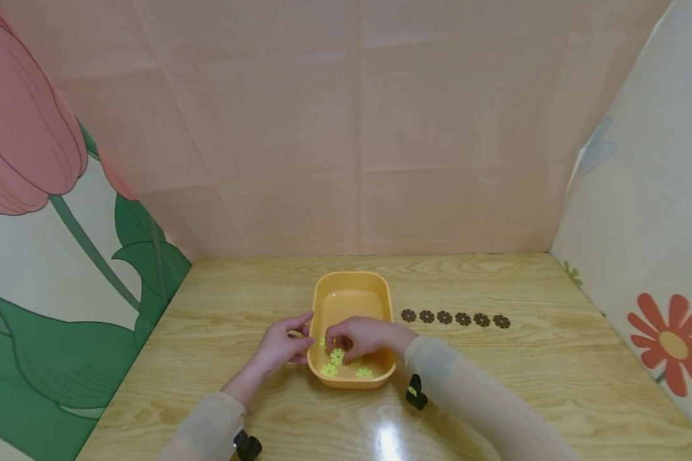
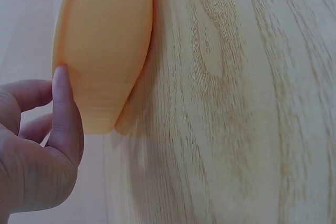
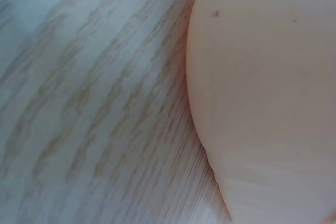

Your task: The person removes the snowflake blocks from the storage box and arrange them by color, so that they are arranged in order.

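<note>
An orange plastic basin [image 1: 352,280] stands on the wooden table. Several yellow flower-shaped pieces [image 1: 364,372] lie towards its near end. My left hand [image 1: 279,342] is at the basin's left side; in the left wrist view its thumb touches the outer wall [image 2: 105,35] close to the rim. Over the right wall reaches my right hand [image 1: 362,336], its bent fingers down among the yellow pieces. One yellow flower [image 1: 337,356] is right by those fingertips; whether they pinch it is unclear. The right wrist view has only the basin's outer wall [image 3: 268,98] and table.
To the right of the basin, several dark brown flower-shaped pieces [image 1: 444,317] lie in a row. A pink backdrop [image 1: 352,160] rises behind the table [image 1: 230,288], with flower-printed panels [image 1: 663,211] on both sides.
</note>
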`<state>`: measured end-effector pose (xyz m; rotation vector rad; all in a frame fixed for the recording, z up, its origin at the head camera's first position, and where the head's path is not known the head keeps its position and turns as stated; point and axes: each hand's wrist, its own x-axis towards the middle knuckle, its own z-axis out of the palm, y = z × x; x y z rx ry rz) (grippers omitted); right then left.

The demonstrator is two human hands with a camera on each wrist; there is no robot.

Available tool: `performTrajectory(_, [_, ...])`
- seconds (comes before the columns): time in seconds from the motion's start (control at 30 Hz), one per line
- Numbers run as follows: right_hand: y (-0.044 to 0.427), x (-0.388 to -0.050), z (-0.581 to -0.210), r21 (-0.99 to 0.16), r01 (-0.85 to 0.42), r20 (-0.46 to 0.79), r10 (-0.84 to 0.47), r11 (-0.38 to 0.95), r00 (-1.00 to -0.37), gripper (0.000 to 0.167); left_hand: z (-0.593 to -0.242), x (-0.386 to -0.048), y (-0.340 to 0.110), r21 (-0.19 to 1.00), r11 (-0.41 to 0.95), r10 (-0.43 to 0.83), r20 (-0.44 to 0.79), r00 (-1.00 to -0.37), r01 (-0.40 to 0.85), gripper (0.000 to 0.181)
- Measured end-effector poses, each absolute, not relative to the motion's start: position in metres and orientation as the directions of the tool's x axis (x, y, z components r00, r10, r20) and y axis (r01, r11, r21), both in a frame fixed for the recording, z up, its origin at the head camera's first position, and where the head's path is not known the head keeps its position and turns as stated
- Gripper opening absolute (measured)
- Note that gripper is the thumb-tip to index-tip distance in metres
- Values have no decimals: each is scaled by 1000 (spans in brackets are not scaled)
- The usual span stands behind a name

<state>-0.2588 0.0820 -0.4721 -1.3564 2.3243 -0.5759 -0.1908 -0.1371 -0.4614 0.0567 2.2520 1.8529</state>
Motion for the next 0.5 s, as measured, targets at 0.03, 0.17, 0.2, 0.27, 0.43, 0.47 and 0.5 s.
performTrajectory(0.03, [82, -259, -472, -531, -714, -131, -877, 456, -463, 29, -461, -191, -137, 973, 200, 174, -147, -974, -112, 59])
performTrajectory(0.17, [83, -258, -471, -554, -684, -154, -866, 474, -476, 27, -461, -191, -137, 974, 197, 175, -148, -973, -113, 59])
performTrajectory(0.2, [83, -258, -471, -566, -677, -152, -867, 471, -475, 26, -461, -191, -137, 974, 197, 174, -150, -973, -114, 59])
performTrajectory(0.27, [85, -258, -469, -589, -662, -142, -866, 463, -479, 24, -461, -191, -137, 973, 199, 169, -152, -974, -117, 59])
performTrajectory(0.43, [90, -258, -461, -649, -620, -88, -853, 440, -514, 22, -460, -189, -136, 973, 197, 162, -150, -975, -117, 59])
performTrajectory(0.47, [92, -259, -459, -657, -614, -74, -849, 437, -524, 22, -460, -189, -136, 973, 196, 160, -150, -976, -118, 59])
performTrajectory(0.5, [94, -259, -458, -665, -611, -58, -846, 429, -530, 22, -459, -189, -136, 974, 196, 158, -148, -976, -116, 59])
